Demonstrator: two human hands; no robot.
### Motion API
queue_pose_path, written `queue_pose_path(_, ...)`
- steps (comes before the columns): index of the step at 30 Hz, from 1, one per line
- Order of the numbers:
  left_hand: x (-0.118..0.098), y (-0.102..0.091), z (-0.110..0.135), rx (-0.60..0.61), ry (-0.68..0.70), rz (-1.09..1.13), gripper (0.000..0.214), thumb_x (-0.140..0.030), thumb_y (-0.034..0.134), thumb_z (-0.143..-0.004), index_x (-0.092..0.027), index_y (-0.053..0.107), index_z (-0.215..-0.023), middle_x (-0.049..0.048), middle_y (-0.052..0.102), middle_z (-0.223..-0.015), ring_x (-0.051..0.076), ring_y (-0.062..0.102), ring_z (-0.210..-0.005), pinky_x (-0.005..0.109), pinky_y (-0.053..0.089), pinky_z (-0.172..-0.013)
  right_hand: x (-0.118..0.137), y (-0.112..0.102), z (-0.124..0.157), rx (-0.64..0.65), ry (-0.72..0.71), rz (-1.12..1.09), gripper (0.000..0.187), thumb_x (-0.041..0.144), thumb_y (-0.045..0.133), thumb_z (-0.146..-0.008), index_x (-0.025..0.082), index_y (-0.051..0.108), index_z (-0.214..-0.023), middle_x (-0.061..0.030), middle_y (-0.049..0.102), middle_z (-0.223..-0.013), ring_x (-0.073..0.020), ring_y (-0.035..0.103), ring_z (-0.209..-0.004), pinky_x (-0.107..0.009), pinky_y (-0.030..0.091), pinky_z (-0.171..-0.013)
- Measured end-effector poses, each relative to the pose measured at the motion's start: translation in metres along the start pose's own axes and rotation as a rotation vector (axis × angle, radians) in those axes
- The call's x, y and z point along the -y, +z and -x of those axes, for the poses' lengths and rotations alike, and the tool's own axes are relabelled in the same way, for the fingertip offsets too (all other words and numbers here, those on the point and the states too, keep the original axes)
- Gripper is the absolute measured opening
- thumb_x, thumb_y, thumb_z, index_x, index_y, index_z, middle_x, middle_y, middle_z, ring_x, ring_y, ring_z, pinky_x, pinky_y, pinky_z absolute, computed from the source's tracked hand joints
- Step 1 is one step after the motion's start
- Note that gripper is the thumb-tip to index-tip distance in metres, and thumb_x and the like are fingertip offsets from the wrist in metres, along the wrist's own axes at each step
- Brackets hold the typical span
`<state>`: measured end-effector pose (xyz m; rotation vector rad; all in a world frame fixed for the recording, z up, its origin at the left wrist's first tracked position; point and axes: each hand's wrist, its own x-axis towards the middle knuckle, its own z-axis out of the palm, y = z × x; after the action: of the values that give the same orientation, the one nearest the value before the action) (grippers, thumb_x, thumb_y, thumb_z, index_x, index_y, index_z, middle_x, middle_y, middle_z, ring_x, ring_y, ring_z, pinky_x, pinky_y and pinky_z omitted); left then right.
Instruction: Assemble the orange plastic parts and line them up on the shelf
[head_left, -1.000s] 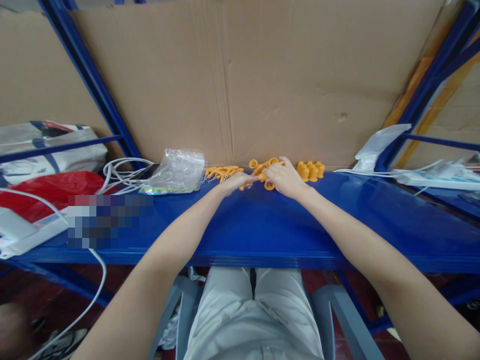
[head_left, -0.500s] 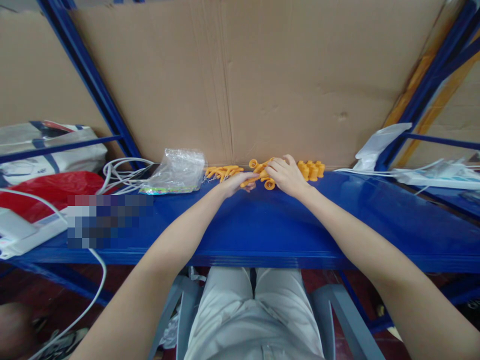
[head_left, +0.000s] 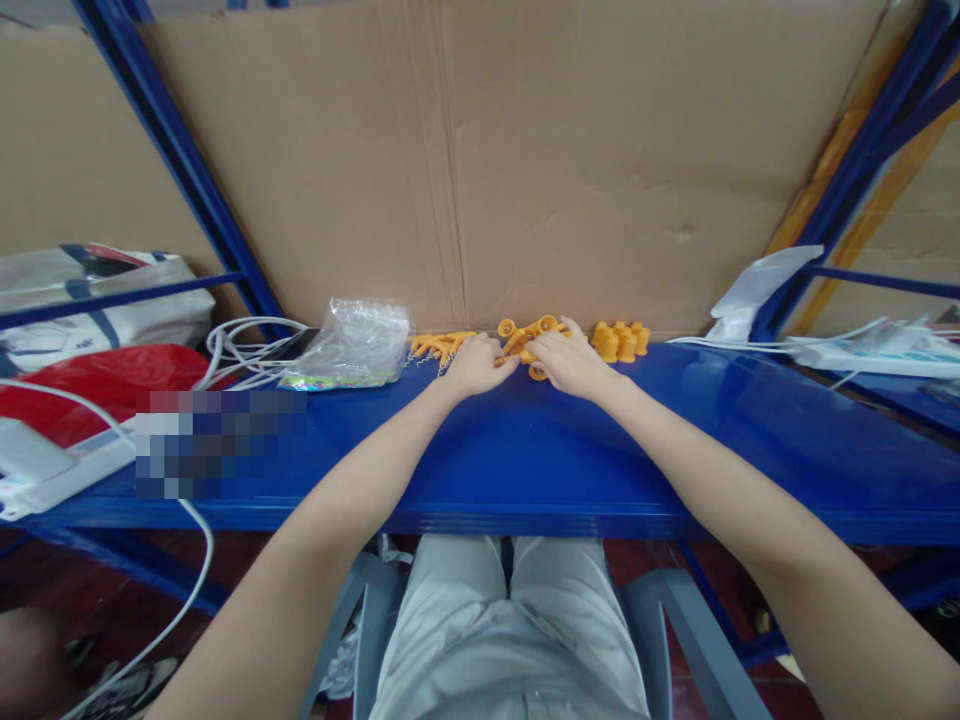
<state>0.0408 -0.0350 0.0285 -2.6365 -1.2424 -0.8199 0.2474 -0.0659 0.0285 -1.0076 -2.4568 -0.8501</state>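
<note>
My left hand (head_left: 480,366) is palm down at the back of the blue table, its fingers closed on an orange plastic piece (head_left: 513,357). Just to the right, my right hand (head_left: 574,362) has its fingers bent round the same small group of orange parts; its fingertips are partly hidden. Orange parts with round cup-shaped ends (head_left: 546,324) lie behind and between the hands. Left of my left hand is a heap of orange branched pieces (head_left: 441,345) with thin metal chains. Orange spool-shaped pieces (head_left: 621,342) stand grouped beyond my right hand.
A clear plastic bag (head_left: 356,342) and coiled white cables (head_left: 244,345) lie to the left, near a red bag (head_left: 112,385) and a white power strip (head_left: 67,470). Cardboard (head_left: 562,160) walls the back. Blue posts (head_left: 187,170) rise at both sides.
My left hand has rolled over to palm down, its back now facing up. My right hand has shifted slightly, and more of the cup-ended orange parts shows behind it.
</note>
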Motion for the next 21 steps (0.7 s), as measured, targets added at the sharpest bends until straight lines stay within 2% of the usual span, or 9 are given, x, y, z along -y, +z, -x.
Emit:
queue_pose_path(4, -0.002, -0.004, 0.002, 0.013, -0.022, -0.057, 0.045, -0.048, 0.05, -0.092, -0.018, 0.063, -0.06, 0.0119, 0.067, -0.076, 0.027, 0.061, -0.085, 0.041, 0.044, -0.088, -0.003, -0.002, 0.001, 0.005, 0.051, 0.062, 0.028, 0.009, 0.044, -0.095, 0.015, 0.064, -0.113, -0.0151, 0.071, -0.11, -0.0286, 0.06, -0.107, -0.055, 0.026, -0.113)
queue_pose_path(10, 0.003, -0.005, 0.002, 0.01, -0.085, -0.102, 0.05, -0.051, 0.045, -0.096, -0.017, 0.067, -0.065, 0.0133, 0.07, -0.081, 0.028, 0.062, -0.09, 0.04, 0.043, -0.087, -0.028, 0.002, 0.01, -0.109, 0.299, 0.075, 0.021, 0.017, 0.05, -0.093, 0.017, 0.061, -0.111, -0.0153, 0.07, -0.108, -0.0305, 0.059, -0.105, -0.056, 0.028, -0.11)
queue_pose_path(14, 0.008, -0.004, 0.003, 0.022, -0.107, -0.111, 0.041, -0.049, 0.055, -0.091, -0.017, 0.069, -0.069, 0.0144, 0.072, -0.09, 0.03, 0.062, -0.098, 0.041, 0.041, -0.089, -0.053, 0.006, 0.016, -0.166, 0.558, -0.019, 0.022, 0.026, 0.051, -0.092, 0.016, 0.061, -0.11, -0.0176, 0.07, -0.108, -0.0329, 0.059, -0.106, -0.054, 0.036, -0.1)
queue_pose_path(21, 0.012, -0.004, 0.002, 0.041, -0.165, -0.154, 0.024, -0.033, 0.058, -0.088, -0.018, 0.065, -0.071, 0.0135, 0.073, -0.096, 0.032, 0.062, -0.106, 0.043, 0.04, -0.093, -0.095, 0.008, 0.04, -0.113, 1.05, -0.13, 0.03, 0.033, 0.056, -0.088, 0.019, 0.061, -0.114, -0.0162, 0.07, -0.116, -0.0335, 0.06, -0.112, -0.054, 0.04, -0.096)
